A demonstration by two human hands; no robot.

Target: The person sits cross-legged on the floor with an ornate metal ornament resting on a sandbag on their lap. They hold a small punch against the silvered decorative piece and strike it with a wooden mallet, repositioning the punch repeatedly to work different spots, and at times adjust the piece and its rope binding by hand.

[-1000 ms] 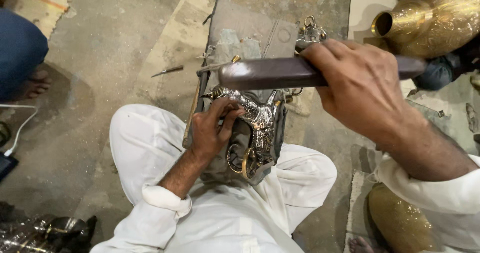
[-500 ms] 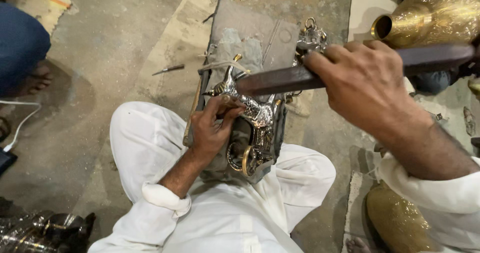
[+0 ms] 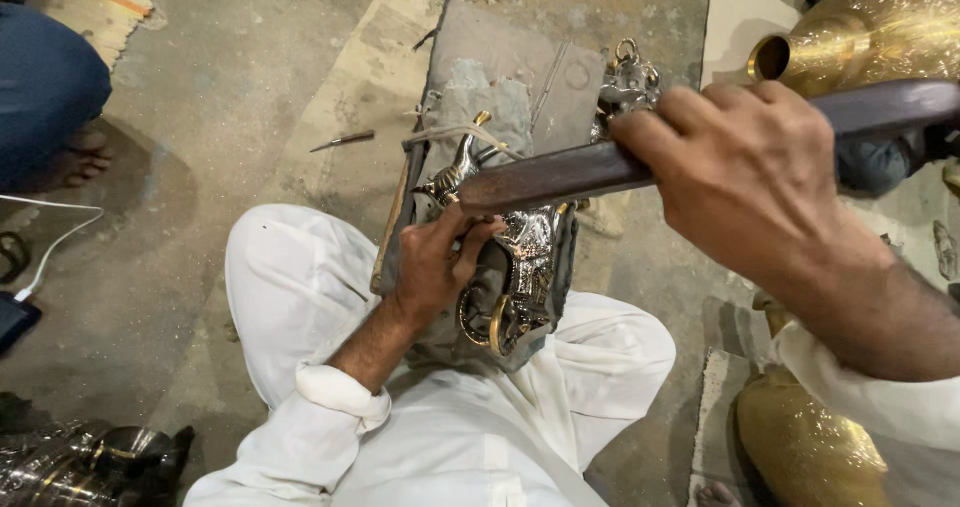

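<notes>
On a padded block (image 3: pixel 520 77) between the seated person's knees, the left hand (image 3: pixel 432 267) pinches a tool against a largely patterned silver ornament (image 3: pixel 520 267), while the right hand (image 3: pixel 760 182) grips a raised wooden mallet (image 3: pixel 600 172).

Open concrete floor (image 3: pixel 230 117) to the left of the grey pad (image 3: pixel 500 77), crossed only by a thin metal tool (image 3: pixel 342 141). Blocked on the right by two brass vessels (image 3: pixel 870 32) (the second low at (image 3: pixel 805 447)). Straight ahead, barred by the dark wooden bar (image 3: pixel 570 175) slanting over the silver ornamental piece (image 3: pixel 520 267). Hemmed at far left by a blue-clad knee (image 3: pixel 45 87) and a white cable (image 3: pixel 55 237).
</notes>
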